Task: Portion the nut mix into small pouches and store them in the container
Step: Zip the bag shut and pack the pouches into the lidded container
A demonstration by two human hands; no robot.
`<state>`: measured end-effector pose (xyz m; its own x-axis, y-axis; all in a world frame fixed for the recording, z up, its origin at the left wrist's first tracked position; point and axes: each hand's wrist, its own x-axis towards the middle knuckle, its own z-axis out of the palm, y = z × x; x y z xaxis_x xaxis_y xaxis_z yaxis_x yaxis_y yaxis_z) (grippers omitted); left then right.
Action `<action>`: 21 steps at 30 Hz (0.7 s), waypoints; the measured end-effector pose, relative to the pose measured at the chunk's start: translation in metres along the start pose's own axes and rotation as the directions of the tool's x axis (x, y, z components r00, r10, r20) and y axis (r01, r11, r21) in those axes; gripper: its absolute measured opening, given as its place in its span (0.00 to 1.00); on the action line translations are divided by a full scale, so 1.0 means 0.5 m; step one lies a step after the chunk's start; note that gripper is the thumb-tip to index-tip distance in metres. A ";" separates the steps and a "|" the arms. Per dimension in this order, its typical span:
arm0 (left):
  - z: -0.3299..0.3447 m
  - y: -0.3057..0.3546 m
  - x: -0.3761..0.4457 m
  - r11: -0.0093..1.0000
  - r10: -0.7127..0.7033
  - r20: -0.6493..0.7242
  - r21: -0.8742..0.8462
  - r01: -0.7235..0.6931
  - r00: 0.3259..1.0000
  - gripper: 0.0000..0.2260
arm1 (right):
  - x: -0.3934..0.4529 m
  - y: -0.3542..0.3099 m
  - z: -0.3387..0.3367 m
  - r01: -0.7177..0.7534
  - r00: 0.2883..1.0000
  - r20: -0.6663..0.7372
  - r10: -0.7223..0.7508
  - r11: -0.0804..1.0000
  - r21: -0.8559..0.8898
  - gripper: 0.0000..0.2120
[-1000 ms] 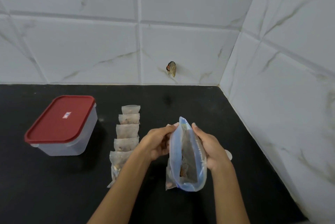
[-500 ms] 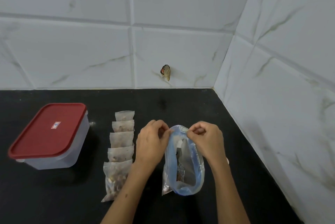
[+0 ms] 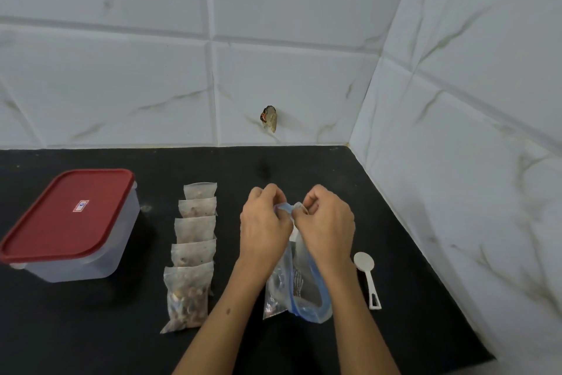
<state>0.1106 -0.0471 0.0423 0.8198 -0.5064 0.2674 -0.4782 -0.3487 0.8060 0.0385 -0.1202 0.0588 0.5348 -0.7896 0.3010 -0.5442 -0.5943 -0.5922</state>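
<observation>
A black bench (image 3: 304, 168) meets white marble-look tiled walls (image 3: 121, 86) in a corner; a small brownish object (image 3: 268, 118) clings to one tile.

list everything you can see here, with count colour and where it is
container: 1, clear tub with red lid on, left side of the counter
small pouches: 5, clear with brownish nut mix, overlapping row between the container and the hands
zip bag: 1, clear with blue zip edge, on the counter under the hands, nut mix inside
spoon: 1, white, lying on the counter right of the zip bag
counter: 1, black, fills the lower part of the view
wall tiles: several, white with marble veins, behind and to the right
small object on wall: 1, brownish with a red spot, low on the back wall; cannot tell what it is
left hand: 1, pinching the bag's top edge
right hand: 1, pinching the bag's top edge
</observation>
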 end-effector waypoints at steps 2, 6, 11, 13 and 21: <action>0.000 0.003 -0.006 0.992 -0.040 0.009 -0.116 0.040 0.999 0.09 | 0.000 -0.002 0.004 -0.012 1.000 0.003 0.012 0.999 0.051 0.07; -0.012 -0.014 -0.014 0.984 -0.126 0.017 -0.126 0.127 0.992 0.12 | -0.001 0.026 -0.006 -0.110 0.987 0.141 0.077 0.964 0.241 0.05; -0.014 -0.015 -0.018 1.000 0.018 -0.002 0.005 -0.018 1.000 0.06 | -0.006 0.034 -0.014 -0.053 0.994 0.108 0.026 0.965 0.256 0.06; -0.011 -0.004 -0.019 0.989 0.075 -0.020 0.126 -0.072 0.997 0.08 | -0.006 0.027 -0.014 -0.013 0.999 0.050 0.003 0.980 0.198 0.05; -0.009 0.020 -0.033 0.991 -0.130 0.076 0.042 0.127 0.989 0.15 | -0.016 0.011 -0.017 -0.039 0.999 -0.021 0.048 0.948 0.315 0.07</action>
<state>0.0935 -0.0384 0.0484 0.8485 -0.5156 0.1195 -0.3834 -0.4431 0.8103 0.0259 -0.1184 0.0596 0.4941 -0.8202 0.2882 -0.3332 -0.4849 -0.8086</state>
